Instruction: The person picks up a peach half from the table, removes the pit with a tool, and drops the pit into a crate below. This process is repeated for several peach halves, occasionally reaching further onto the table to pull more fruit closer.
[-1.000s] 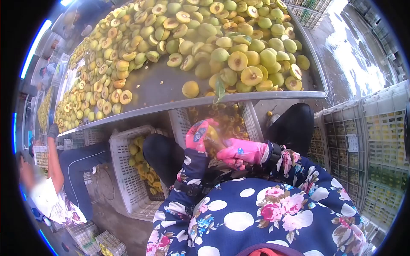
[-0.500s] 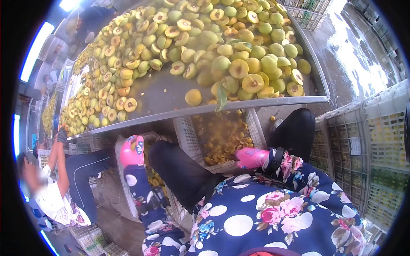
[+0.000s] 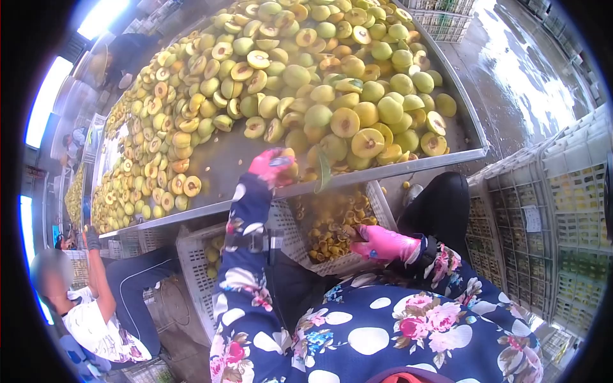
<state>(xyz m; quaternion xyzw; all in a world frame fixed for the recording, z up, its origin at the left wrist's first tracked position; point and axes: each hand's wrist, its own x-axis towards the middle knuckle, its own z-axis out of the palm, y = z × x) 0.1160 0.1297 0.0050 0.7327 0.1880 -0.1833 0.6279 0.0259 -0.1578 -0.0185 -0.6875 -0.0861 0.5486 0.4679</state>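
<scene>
My left hand, in a pink glove, is at the near edge of the metal table. Its fingers are closed around a yellow-green plum, mostly covered by the glove. Whole and halved plums are heaped just beyond. A green leaf hangs over the table's rim right of this hand. My right hand, also pink-gloved, is above the near side of a white crate of fruit pieces. Its fingers are bent together, and I cannot make out what lies between them.
The metal table has a raised rim. Another white crate with fruit stands by my left leg. Stacked crates rise on the right. At the left, a person sits with a gloved hand at the table. Wet floor shows beyond.
My left hand has moved from above the left crate up and right to the table edge, taking hold of the lone plum there. My right hand has shifted slightly right.
</scene>
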